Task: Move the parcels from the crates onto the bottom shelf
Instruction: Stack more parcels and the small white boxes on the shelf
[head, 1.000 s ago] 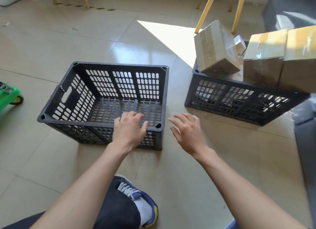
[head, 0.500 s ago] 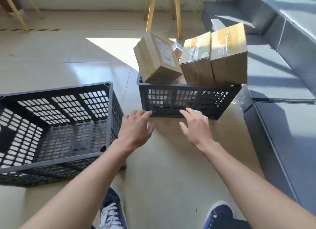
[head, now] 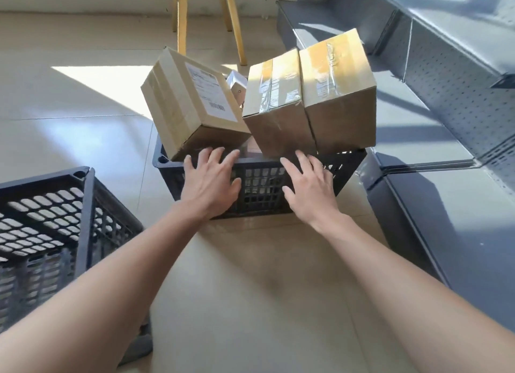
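Your left hand and right hand were both open, holding nothing, at the crate. The labelled parcel looked stiff but tilted, so I think you should have gripped its two sides

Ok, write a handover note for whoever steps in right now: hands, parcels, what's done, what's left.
Left hand and right hand: both open, fingers spread, at the near rim of the full crate, gripping nothing.
Parcels: labelled box tilted at the crate's left, two taped boxes side by side at its right, small items behind them.
Done: the empty crate at left holds no parcels.
Left: everything in the full crate; the bottom shelf, at right, shows no parcels yet.
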A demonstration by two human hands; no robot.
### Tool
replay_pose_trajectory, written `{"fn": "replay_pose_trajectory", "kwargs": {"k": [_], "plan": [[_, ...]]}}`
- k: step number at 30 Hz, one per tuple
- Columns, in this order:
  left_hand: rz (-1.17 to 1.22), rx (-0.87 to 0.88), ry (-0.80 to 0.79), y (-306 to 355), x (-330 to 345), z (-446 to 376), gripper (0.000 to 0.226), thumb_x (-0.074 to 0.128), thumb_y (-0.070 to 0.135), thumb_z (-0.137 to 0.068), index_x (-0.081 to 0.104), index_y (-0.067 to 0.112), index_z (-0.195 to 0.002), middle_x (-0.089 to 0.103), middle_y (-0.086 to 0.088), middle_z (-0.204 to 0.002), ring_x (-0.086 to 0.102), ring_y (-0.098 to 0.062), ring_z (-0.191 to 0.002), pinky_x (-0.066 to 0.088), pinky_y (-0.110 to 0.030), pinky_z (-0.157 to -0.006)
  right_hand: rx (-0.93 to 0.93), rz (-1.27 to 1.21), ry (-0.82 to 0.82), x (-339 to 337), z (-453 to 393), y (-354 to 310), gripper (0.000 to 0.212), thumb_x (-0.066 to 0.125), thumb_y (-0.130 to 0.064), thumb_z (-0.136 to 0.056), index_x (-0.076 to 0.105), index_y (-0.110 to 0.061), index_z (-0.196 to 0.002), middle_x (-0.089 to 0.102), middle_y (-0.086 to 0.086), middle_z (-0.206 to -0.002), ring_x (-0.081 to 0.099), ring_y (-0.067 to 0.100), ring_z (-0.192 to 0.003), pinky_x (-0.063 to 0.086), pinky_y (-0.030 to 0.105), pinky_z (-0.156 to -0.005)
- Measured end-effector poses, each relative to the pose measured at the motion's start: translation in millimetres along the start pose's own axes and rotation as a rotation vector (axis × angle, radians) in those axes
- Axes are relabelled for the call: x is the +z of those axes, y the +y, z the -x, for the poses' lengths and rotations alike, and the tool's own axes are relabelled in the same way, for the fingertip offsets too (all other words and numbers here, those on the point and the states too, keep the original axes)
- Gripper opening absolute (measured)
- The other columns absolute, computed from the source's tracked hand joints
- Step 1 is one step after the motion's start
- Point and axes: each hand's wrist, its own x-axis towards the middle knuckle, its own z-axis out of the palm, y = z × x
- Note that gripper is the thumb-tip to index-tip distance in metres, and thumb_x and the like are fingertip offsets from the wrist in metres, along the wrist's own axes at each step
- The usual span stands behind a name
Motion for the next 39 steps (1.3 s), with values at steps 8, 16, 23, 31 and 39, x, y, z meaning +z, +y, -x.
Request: {"fn": "replay_pose_trajectory", "kwargs": {"k": [8, 16, 23, 31, 39], "plan": [[0.032, -0.035, -0.058, 0, 21, -10, 0.068, 0.053, 0.048, -0.09, 0.031, 0.038, -0.153, 0.041, -0.01, -0.143, 0.03, -0.035, -0.137, 0.007, -0.075, -0.113, 0.007, 0.116, -0.006, 15, -28, 5, 0.065, 0.057, -0.022, -0.094, 0.032, -0.037, -0.152, 0.042, 0.008, -0.15, 0.029, 0.038, -0.141, 0.016, 0.067, -0.116], [0.048, -0.036, -0.077, 6, 13, 14, 0.066, 0.056, 0.046, -0.089, 0.035, 0.036, -0.151, 0.043, -0.011, -0.14, 0.031, -0.036, -0.136, 0.008, -0.077, -0.112, 0.005, 0.078, -0.018, 11, -1, 4, 0.07, 0.059, -0.013, -0.09, 0.033, -0.036, -0.152, 0.041, 0.01, -0.146, 0.029, 0.039, -0.137, 0.021, 0.073, -0.111], [0.052, -0.028, -0.168, 22, 2, 71, 0.069, 0.056, 0.047, -0.089, 0.032, 0.035, -0.153, 0.042, -0.012, -0.141, 0.029, -0.037, -0.137, 0.008, -0.078, -0.112, 0.032, 0.062, -0.063, -2, 61, -1, 0.069, 0.057, -0.014, -0.091, 0.033, -0.036, -0.152, 0.04, 0.01, -0.149, 0.028, 0.039, -0.139, 0.022, 0.072, -0.111], [0.07, -0.029, -0.206, 47, -7, 149, 0.067, 0.056, 0.045, -0.086, 0.035, 0.034, -0.149, 0.044, -0.012, -0.137, 0.032, -0.037, -0.134, 0.009, -0.077, -0.112, 0.049, 0.085, -0.158, -24, 145, -1, 0.069, 0.052, -0.021, -0.096, 0.022, -0.041, -0.155, 0.032, 0.002, -0.157, 0.021, 0.033, -0.145, 0.014, 0.072, -0.114], [0.095, -0.082, -0.273, 77, -14, 228, 0.058, 0.056, 0.041, -0.085, 0.04, 0.033, -0.14, 0.044, -0.009, -0.126, 0.034, -0.035, -0.13, 0.008, -0.079, -0.11, 0.071, 0.064, -0.215, -46, 239, -7, 0.064, 0.049, -0.027, -0.098, 0.021, -0.042, -0.155, 0.03, -0.004, -0.159, 0.017, 0.028, -0.148, 0.012, 0.073, -0.113]]}}
